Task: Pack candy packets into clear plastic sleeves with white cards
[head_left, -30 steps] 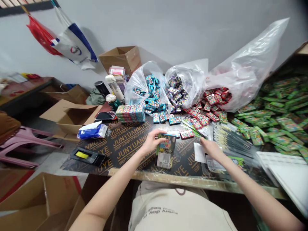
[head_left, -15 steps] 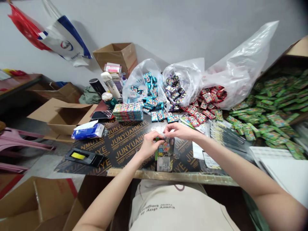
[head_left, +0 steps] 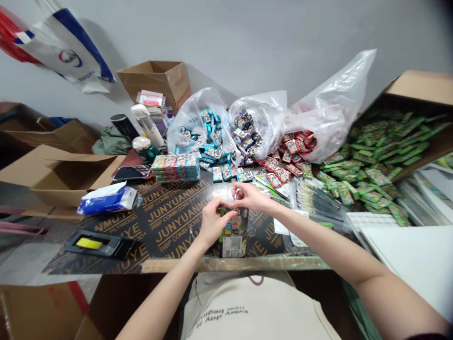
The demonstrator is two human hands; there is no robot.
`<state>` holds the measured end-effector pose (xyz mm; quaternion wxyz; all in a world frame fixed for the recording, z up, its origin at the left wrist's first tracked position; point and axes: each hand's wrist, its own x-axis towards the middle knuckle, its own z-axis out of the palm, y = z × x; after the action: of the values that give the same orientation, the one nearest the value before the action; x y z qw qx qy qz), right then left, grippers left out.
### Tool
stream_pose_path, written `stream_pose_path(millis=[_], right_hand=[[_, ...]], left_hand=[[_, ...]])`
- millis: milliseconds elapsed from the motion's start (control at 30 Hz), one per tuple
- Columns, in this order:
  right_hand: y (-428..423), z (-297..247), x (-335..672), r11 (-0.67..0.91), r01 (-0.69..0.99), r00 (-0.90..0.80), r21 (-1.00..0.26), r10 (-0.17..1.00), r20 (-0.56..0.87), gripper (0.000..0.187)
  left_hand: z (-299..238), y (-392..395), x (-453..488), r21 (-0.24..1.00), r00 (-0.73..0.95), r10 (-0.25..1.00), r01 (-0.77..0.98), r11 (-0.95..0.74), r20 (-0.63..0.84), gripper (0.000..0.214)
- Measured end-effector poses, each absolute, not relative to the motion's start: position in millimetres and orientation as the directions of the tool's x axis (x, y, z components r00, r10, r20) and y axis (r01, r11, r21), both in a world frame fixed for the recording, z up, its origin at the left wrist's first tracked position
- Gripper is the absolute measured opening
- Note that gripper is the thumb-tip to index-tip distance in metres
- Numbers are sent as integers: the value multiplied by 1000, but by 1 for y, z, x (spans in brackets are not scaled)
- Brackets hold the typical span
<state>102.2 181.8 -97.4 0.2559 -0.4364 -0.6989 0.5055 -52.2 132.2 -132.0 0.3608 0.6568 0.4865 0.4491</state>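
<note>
A black printed packet (head_left: 233,236) with a pale panel near its bottom lies upright before me at the table's front edge. My left hand (head_left: 214,219) is closed at the packet's upper left, thumb and fingers pinching its top. My right hand (head_left: 247,196) pinches at the upper right, its fingertips close to those of the left. Something clear and shiny (head_left: 222,191) shows just behind the fingers. My fingers hide the packet's top edge.
Behind the hands, clear bags hold small blue boxes (head_left: 211,127), purple boxes (head_left: 247,132) and red boxes (head_left: 299,144). Green packs (head_left: 375,174) spill from a carton at right. A stack of boxes (head_left: 176,167), a wipes pack (head_left: 107,199) and a tape-like black holder (head_left: 99,244) stand left.
The camera view has turned a little to the right, so everything sits further left. Both hands stay at the packet's top, with the right fingers curled closer to the left hand.
</note>
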Motion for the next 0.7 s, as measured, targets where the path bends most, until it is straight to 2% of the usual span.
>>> stream_pose_path(millis=[67, 133, 200, 267, 333, 400, 500, 600, 700], right_hand=[[179, -107, 107, 84, 303, -402, -949, 914, -47, 24], [182, -118, 123, 109, 324, -313, -940, 950, 2, 22], [187, -129, 150, 170, 526, -196, -833, 978, 75, 23], [194, -140, 186, 164, 776, -100, -609, 985, 138, 24], [197, -151, 221, 100, 891, -41, -442, 989, 141, 22], [196, -161, 248, 40, 927, 6, -374, 993, 121, 21], [192, -173, 270, -34, 964, 66, -262, 991, 113, 23], [192, -183, 274, -62, 985, 79, -160, 991, 105, 23], [197, -193, 269, -69, 994, 79, -81, 990, 118, 36]], left_hand=[[-137, 124, -52, 965, 143, 979, 201, -171, 144, 34], [-138, 119, -60, 984, 199, 977, 144, -104, 74, 32], [-134, 123, -79, 963, 179, 977, 222, -155, 116, 26], [-134, 136, -103, 859, 108, 956, 419, -293, 274, 29], [-144, 155, -127, 668, 183, 911, 629, -398, 370, 34], [-166, 175, -144, 453, 334, 894, 774, -441, 299, 36], [-203, 197, -159, 211, 372, 903, 885, -415, 216, 45], [-224, 213, -169, 122, 343, 907, 917, -380, 246, 53], [-225, 225, -175, 129, 340, 911, 918, -375, 233, 52]])
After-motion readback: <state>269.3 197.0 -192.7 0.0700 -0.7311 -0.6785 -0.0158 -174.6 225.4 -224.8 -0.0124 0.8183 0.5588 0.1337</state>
